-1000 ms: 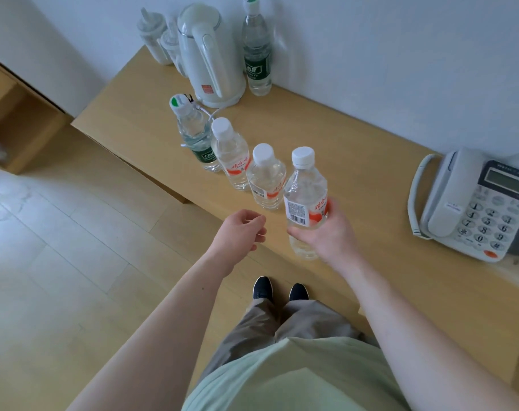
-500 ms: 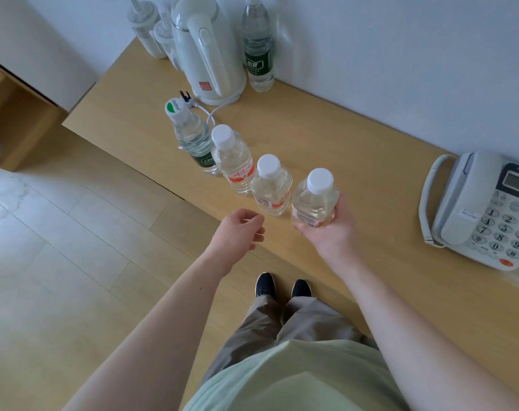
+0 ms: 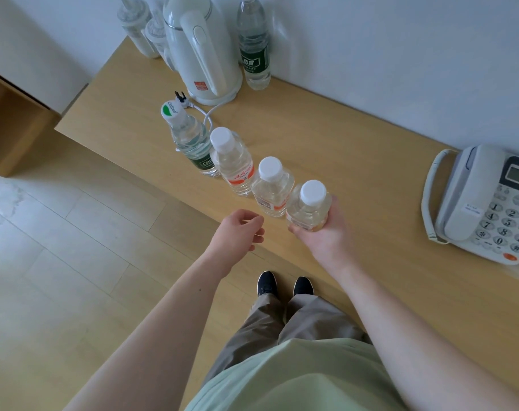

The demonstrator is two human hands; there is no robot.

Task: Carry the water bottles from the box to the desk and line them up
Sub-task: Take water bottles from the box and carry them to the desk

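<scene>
Your right hand [image 3: 322,232] grips the fourth bottle [image 3: 308,207] at the near end of the row [image 3: 231,161], mid-frame, close to the desk [image 3: 356,149] edge; a careless release could topple it into its neighbour or off onto the floor [image 3: 59,262]. Your left hand [image 3: 240,232] hangs loosely curled, holding nothing. A kettle [image 3: 202,51] stands at the top centre against the wall and a phone [image 3: 483,203] lies at the right.

Desk [image 3: 356,149]: matt, smooth, light wood-grain surface. On it, four clear glossy plastic bottles [image 3: 271,188] with smooth white caps and printed labels; behind them, toward the wall, a glossy white plastic kettle [image 3: 205,51]. At the desk's right end, a matt grey plastic telephone [image 3: 486,203]; below the desk, pale, faintly sheened floor planks [image 3: 59,262].
</scene>
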